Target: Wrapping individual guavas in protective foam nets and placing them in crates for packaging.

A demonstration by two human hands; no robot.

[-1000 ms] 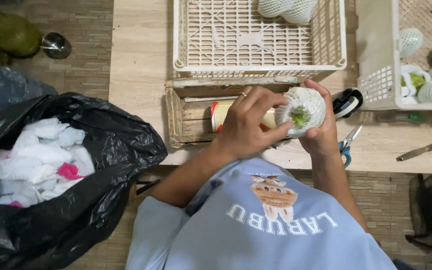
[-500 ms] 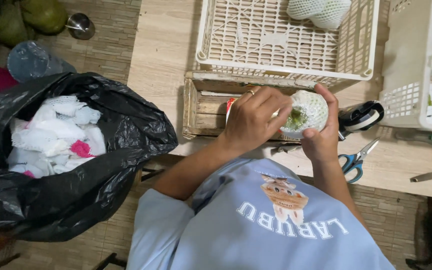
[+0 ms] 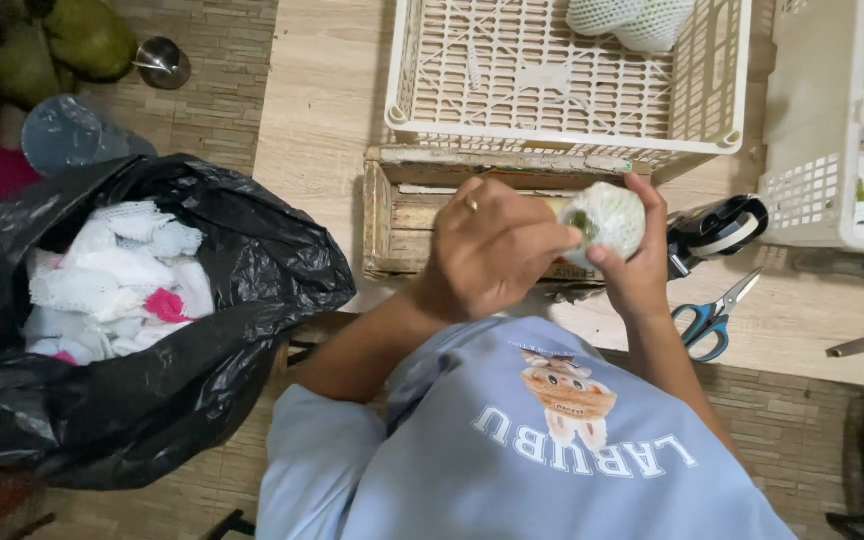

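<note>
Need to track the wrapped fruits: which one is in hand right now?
The netted fruit over the wooden box, gripped between both hands; the other two lie untouched in the far crate.

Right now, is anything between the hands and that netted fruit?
Nothing visible. The right hand grips the netted fruit directly, and the left hand has its fingertips on the fruit's open end, above the wooden crate.

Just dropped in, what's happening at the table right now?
A person holds a round fruit in white foam netting in the right hand, over a small wooden crate. The left hand works its fingers at the net's open end. A black bag of foam nets sits to the left; scissors lie to the right.
</note>
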